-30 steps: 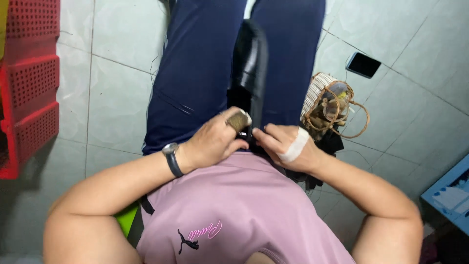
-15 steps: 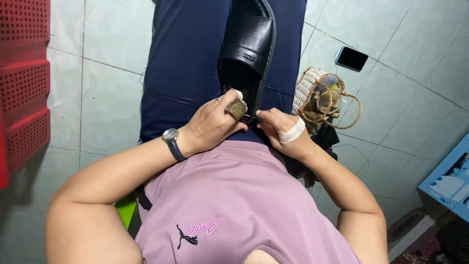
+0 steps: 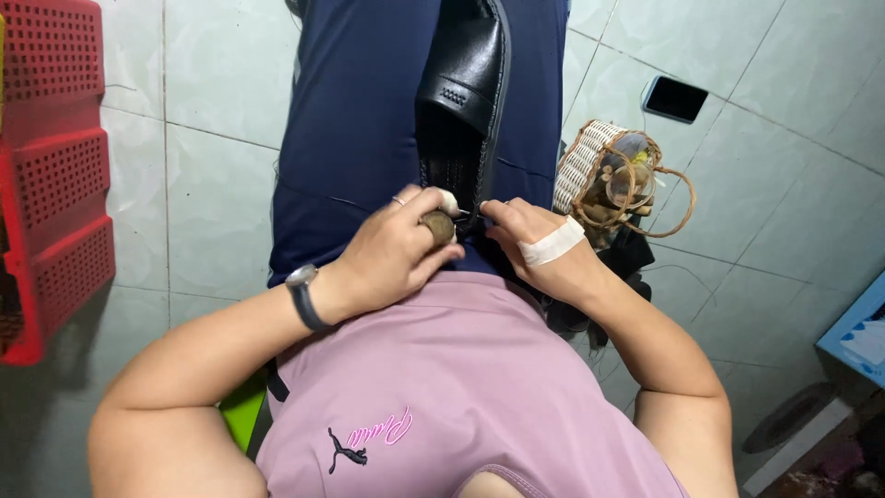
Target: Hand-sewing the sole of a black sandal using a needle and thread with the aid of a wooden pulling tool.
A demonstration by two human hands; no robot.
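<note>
While the black leather shoe point(image 3: 464, 88) lies lengthwise on the person's lap, between thighs in dark blue trousers point(image 3: 355, 120), both hands meet at its heel end, close to the pink shirt point(image 3: 442, 387). The left hand point(image 3: 392, 254) is curled tight around a small round brown tool point(image 3: 439, 226), its handle pressed into the palm, and wears a ring and a dark wristwatch point(image 3: 302, 297). The right hand point(image 3: 535, 244), taped with a white bandage point(image 3: 551, 244) across the back, pinches at the shoe's rim with fingertips together; what it grips is too fine to make out, perhaps a thread.

As a judgement, the risk lies in how close the two hands sit: if the tool has a point, a slip off the stiff leather could drive it toward the right fingers or the thigh beneath. The shoe rests only on the lap, so a hard push could also tip it sideways.

Room is tight near the body. A woven basket point(image 3: 613, 171) stands just beside the right knee on the tiled floor point(image 3: 212, 184), a dark phone point(image 3: 676, 98) lies beyond it, and a red plastic crate point(image 3: 51, 166) stands well apart on the left
</note>
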